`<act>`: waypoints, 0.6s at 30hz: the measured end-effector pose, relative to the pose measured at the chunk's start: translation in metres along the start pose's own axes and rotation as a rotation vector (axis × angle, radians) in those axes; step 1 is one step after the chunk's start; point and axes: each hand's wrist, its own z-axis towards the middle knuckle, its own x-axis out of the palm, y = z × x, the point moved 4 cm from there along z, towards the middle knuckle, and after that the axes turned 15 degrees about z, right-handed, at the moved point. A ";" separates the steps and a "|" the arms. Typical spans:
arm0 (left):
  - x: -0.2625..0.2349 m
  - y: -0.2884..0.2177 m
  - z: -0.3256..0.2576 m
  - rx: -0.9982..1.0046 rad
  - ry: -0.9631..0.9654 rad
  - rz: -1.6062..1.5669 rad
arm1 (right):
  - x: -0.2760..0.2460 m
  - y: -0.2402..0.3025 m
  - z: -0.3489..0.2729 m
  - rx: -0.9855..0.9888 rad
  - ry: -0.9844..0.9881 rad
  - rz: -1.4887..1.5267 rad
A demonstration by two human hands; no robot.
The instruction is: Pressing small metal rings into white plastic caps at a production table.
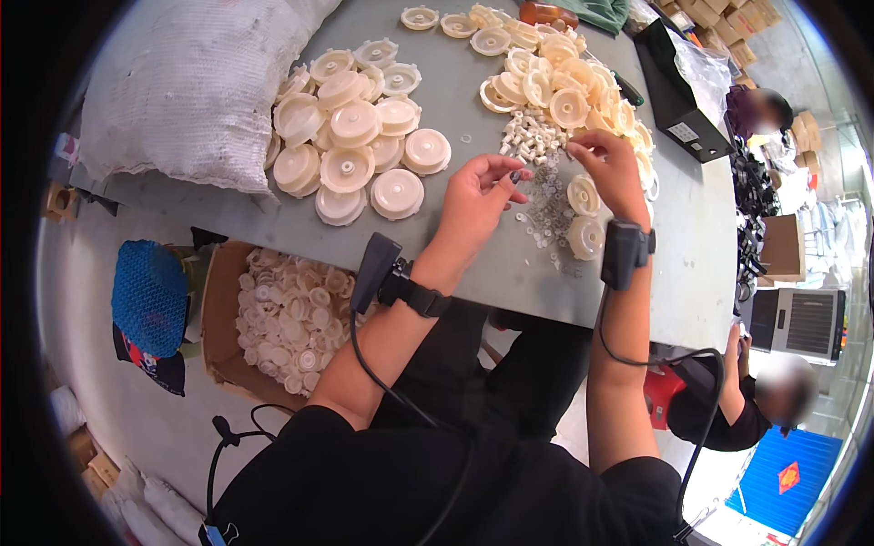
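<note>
Two hands work over the grey surface (437,205). The left hand (473,196) pinches something tiny and dark. The right hand (605,164) pinches at the small white pieces (533,136), at 12 o'clock from the left hand. I think these parts get joined next, which needs careful lining up.

Pretty bright, even daylight, soft shadows on the tabletop (455,100); heavy fisheye bend, black vignette at the corners, far right slightly washed out.

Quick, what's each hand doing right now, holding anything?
Left hand: fingers pinched on a small dark part.
Right hand: fingertips pinched above the small white tubes; what it holds cannot be told.
</note>
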 end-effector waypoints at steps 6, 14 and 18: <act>0.000 -0.011 -0.002 0.006 0.017 -0.024 | 0.019 0.044 -0.048 0.042 0.127 0.908; 0.007 -0.019 0.008 0.171 0.081 -0.133 | 0.033 0.040 -0.055 0.179 0.133 1.142; 0.012 -0.014 0.002 0.122 0.243 0.025 | 0.038 0.026 -0.064 0.211 0.285 1.331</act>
